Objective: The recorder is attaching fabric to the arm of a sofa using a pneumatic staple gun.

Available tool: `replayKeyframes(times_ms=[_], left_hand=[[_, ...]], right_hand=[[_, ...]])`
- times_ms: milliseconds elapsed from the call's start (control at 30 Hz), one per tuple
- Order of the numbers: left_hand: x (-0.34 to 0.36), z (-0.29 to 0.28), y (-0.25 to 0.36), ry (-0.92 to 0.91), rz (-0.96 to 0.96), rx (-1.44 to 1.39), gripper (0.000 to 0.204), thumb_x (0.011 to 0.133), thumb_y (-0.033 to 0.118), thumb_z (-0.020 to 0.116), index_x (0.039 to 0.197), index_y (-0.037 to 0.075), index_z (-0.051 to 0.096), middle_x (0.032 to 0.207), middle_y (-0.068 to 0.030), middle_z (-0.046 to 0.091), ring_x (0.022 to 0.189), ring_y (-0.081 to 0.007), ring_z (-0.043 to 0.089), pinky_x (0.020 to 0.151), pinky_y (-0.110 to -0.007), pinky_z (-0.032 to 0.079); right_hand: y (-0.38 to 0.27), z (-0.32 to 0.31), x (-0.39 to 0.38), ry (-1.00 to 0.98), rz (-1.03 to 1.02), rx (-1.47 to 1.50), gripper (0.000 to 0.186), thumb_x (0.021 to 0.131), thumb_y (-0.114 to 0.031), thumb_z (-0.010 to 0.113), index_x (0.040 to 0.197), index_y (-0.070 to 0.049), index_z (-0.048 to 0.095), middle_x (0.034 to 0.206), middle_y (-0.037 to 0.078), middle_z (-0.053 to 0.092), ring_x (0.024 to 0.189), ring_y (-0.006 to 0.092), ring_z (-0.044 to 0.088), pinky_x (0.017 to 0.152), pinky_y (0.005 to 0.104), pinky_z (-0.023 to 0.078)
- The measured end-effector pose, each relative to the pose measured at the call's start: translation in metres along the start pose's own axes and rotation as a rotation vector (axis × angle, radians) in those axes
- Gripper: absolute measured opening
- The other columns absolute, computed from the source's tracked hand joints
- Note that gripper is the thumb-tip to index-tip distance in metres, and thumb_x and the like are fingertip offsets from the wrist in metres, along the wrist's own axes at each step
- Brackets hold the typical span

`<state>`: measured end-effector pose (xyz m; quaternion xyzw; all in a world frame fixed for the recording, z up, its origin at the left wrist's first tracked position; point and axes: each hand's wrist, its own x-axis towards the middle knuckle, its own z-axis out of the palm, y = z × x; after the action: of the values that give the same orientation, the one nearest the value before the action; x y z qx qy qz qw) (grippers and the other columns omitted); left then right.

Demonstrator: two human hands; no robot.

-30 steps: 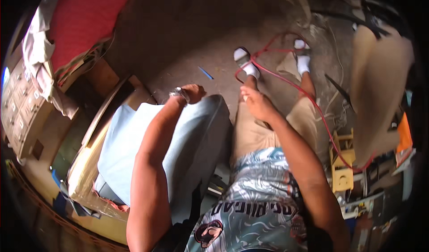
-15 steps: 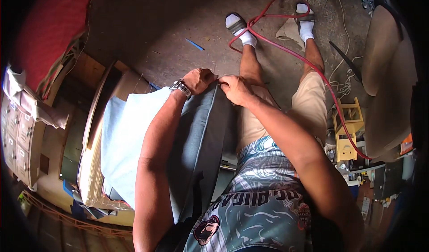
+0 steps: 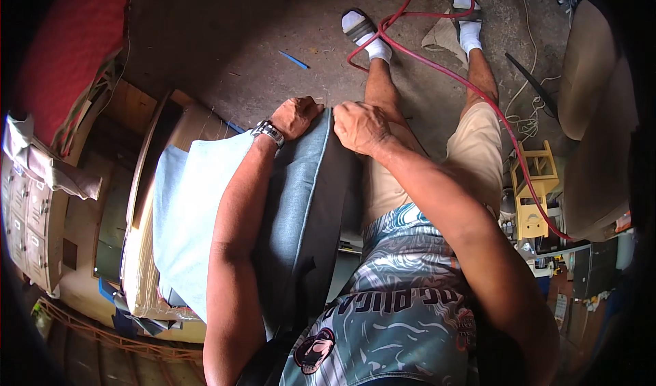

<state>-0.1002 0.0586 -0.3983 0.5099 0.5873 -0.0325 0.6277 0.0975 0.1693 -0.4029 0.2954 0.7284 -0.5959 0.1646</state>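
Pinching the far corner of the cushion (image 3: 292,198) with the right hand (image 3: 361,126), with thumb and fingers bent tight at the edge of the dark side panel (image 3: 326,208). Resting the left hand (image 3: 294,117), with fingers curled, at the cushion's far end, just left of that corner; cannot tell, with those fingertips partly hidden, whether gripping fabric too. Holding both hands near each other, with only a small gap between, above the cushion's edge. Wearing a metal watch (image 3: 271,133) on the left wrist, and reaching with that forearm along the cushion's left side, partly over a light blue cloth (image 3: 195,208) spread to the left of the cushion. Wearing a patterned shirt (image 3: 393,324) at the cushion's near end and beige shorts (image 3: 471,153) to its right. Planting both feet, in sandals and white socks, beyond the cushion and to its right, near a looped red hose (image 3: 444,64). Visible farther right of the cushion, a yellow stool (image 3: 531,215); beyond it on the floor (image 3: 225,37), a thin blue strip (image 3: 294,60); well to its left, a red cloth (image 3: 75,51).
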Motion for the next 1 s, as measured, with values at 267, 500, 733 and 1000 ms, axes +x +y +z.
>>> replayKeyframes(times_ms=[267,500,733,1000], left_hand=[[-0.003,-0.006,-0.002,0.006,-0.07,-0.113,0.027,0.103,0.023,0.05,0.111,0.005,0.068,0.104,-0.0156,0.069,0.091,-0.0326,0.067,0.08,-0.04,0.054],[0.005,-0.016,0.002,0.018,-0.295,-0.326,0.04,0.103,0.039,0.051,0.109,0.003,0.069,0.1,-0.0202,0.071,0.092,-0.0342,0.068,0.083,-0.042,0.051],[-0.015,-0.03,-0.012,-0.156,-0.479,-0.387,0.051,0.105,0.048,0.045,0.106,0.003,0.069,0.099,-0.022,0.071,0.095,-0.038,0.067,0.086,-0.044,0.05],[-0.021,-0.034,0.008,0.212,-0.323,-0.45,0.025,0.099,0.028,0.061,0.1,0.004,0.067,0.088,-0.0173,0.07,0.084,-0.0303,0.069,0.076,-0.04,0.053]], right_hand=[[0.007,0.022,-0.016,0.149,0.348,0.399,0.006,0.085,-0.011,0.061,0.084,-0.005,0.06,0.08,0.017,0.067,0.077,0.0359,0.068,0.069,0.0476,0.053],[0.056,-0.022,0.01,0.088,0.762,0.431,0.027,0.097,-0.029,0.055,0.093,-0.005,0.066,0.083,0.008,0.069,0.079,0.0207,0.067,0.072,0.0379,0.053],[0.04,0.005,0.034,-0.384,0.536,0.818,0.049,0.102,-0.046,0.05,0.115,-0.002,0.067,0.119,0.017,0.069,0.113,0.0246,0.062,0.099,0.038,0.045],[0.052,0.01,0.016,-0.463,0.586,1.425,0.026,0.094,-0.028,0.072,0.11,-0.007,0.066,0.101,-0.003,0.064,0.091,0.0057,0.056,0.083,0.023,0.045]])
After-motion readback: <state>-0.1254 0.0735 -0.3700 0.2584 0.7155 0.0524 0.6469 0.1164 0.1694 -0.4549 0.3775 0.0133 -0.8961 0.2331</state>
